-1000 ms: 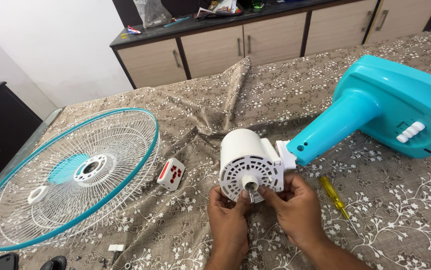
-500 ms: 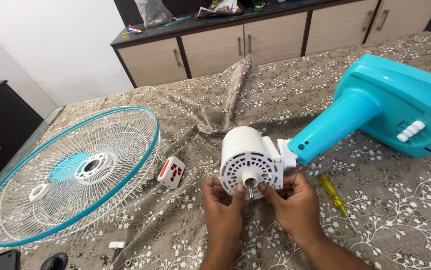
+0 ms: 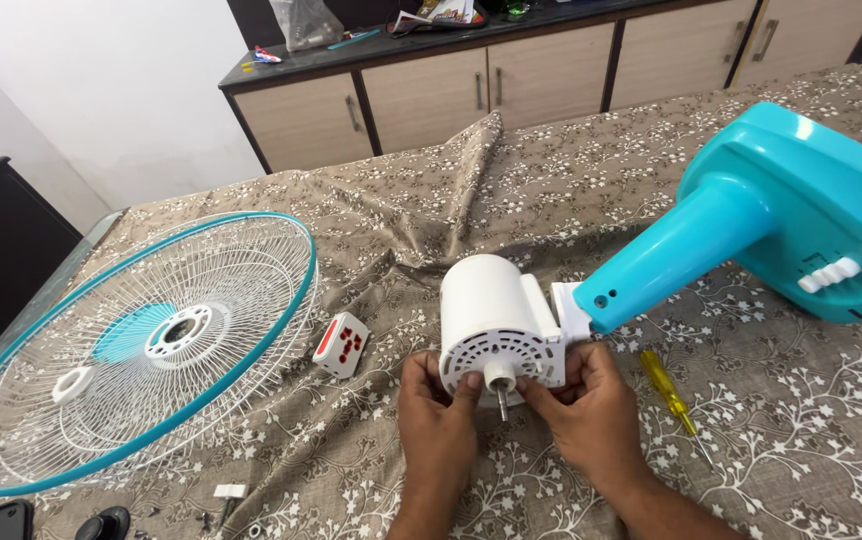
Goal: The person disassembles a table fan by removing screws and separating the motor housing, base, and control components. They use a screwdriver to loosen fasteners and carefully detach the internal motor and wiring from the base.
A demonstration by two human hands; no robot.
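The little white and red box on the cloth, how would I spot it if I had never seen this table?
Start at the big round fan grille with the teal rim, lying flat on the patterned cloth. Just off its right edge, left of the white motor housing that both hands grip, lies the small white box. Its red markings set it apart from the plain white parts nearby.

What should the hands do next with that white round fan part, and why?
Probably steady the white motor housing and turn the small collar around the metal shaft with the fingertips. Both the left hand and right hand already pinch at its vented front face, right beside that shaft, and the yellow screwdriver lies untouched on the cloth, so finger work seems the likely step.
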